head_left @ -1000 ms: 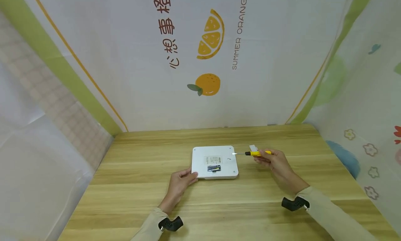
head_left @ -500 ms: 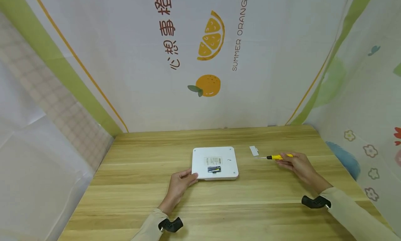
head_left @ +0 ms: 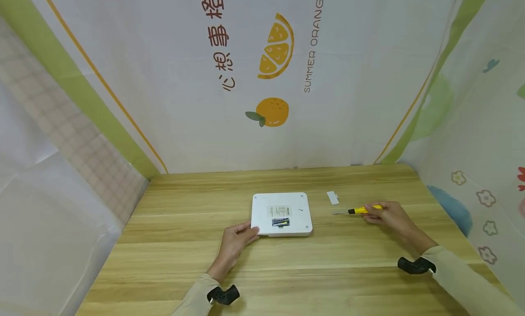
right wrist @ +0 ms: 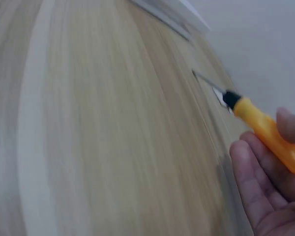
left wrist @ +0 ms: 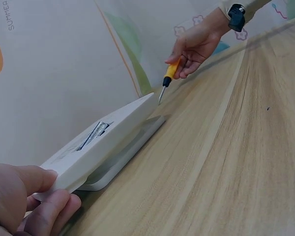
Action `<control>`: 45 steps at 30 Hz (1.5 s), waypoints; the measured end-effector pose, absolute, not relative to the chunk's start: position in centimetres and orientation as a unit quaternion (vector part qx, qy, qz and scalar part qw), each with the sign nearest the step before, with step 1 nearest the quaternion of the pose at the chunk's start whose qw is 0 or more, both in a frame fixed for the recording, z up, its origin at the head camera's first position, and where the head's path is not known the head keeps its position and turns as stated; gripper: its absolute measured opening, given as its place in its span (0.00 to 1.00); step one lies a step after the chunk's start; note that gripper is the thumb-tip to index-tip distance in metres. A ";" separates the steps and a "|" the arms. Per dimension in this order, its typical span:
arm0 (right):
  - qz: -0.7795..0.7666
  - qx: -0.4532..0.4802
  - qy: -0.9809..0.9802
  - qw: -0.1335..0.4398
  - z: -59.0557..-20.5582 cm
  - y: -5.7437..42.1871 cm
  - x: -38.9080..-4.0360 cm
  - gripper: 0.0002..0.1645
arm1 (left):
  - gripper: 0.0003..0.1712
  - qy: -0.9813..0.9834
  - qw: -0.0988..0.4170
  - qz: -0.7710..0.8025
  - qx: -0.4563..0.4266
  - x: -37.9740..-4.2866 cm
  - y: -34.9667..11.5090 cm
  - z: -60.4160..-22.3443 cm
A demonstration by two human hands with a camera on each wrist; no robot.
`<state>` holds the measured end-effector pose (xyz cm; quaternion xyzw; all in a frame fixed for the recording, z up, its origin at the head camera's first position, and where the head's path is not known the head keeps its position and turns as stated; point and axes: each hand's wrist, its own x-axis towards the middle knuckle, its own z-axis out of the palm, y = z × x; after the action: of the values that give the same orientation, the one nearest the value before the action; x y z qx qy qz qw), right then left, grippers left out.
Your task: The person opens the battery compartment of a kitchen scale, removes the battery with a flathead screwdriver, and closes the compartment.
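A flat white battery-powered device (head_left: 287, 218) lies underside up on the wooden table, with a printed label, corner screws and an uncovered slot holding batteries (head_left: 280, 222). My left hand (head_left: 235, 243) grips its near left corner, thumb on top and fingers below; the left wrist view shows this side raised above a thinner grey-white part (left wrist: 123, 162). To the right, my right hand (head_left: 387, 215) holds a screwdriver (head_left: 361, 210) by its yellow handle, its metal shaft pointing left toward the device. A small white battery cover (head_left: 332, 198) lies on the table just beyond the screwdriver tip.
A white cloth (head_left: 348, 124) printed with oranges and lettering hangs behind the table (head_left: 311, 275). More printed cloth (head_left: 471, 138) hangs on the right, and a pale curtain (head_left: 49, 179) on the left. A black wrist mount (head_left: 416, 266) sits on the right sleeve.
My right hand has drawn the screwdriver away from the device to the right, uncovering the small battery cover, then lowered its tip slightly. My left hand has stayed on the corner.
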<state>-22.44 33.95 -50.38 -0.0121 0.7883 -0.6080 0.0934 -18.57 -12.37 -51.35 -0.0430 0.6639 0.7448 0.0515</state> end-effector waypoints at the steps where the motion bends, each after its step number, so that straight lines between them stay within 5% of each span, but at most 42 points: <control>1: -0.582 -0.024 0.808 0.091 -50.3 34.2 -22.5 0.31 | 0.26 0.663 0.052 0.745 -0.043 -18.6 -12.3 -51.3; 14: -0.255 -0.175 0.949 -0.061 -50.5 35.5 -23.0 0.17 | 0.26 0.663 0.050 0.745 -0.051 -18.6 -12.3 -51.4; 31: -0.205 -0.212 0.952 -0.075 -50.4 34.9 -22.9 0.27 | 0.25 0.663 0.048 0.745 -0.053 -18.7 -12.3 -51.6; 45: -0.213 -0.257 0.939 -0.078 -43.8 28.9 -24.8 0.26 | 0.24 0.662 0.051 0.746 -0.052 -18.7 -12.2 -51.5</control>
<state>-24.80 28.85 -43.78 -0.2574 0.9393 -0.2132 -0.0775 -18.70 -12.24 -51.54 -0.0519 0.6621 0.7459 0.0506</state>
